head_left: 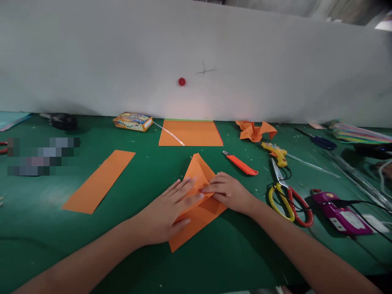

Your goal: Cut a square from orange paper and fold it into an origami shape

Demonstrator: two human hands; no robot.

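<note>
Forearms [92,253] lie nearest the cam, elbows cut off by frame. Far L on the green bench [147,269]: blocky patch [45,157], contents unreadable; then orange strip [101,181], flat, apart from the work. L hand [167,208]: palm down, fingers spread on the orange paper [196,218], grip released, seems to steady it. Paper's mid-bench under both hands, part folded, narrow end pointing away. R hand [229,192]: fingers bent over the fold's R side; tips partly hidden, so can't tell if grip is pinching or only pressing. For a clean crease, best keep L hand flat w/ firm pressure, match edges 1st, then run R fingertips along the fold w/o dragging. Under-layers hidden by hands & flap. Far R, dark item [373,150] cut off by frame, ID unclear.
</note>
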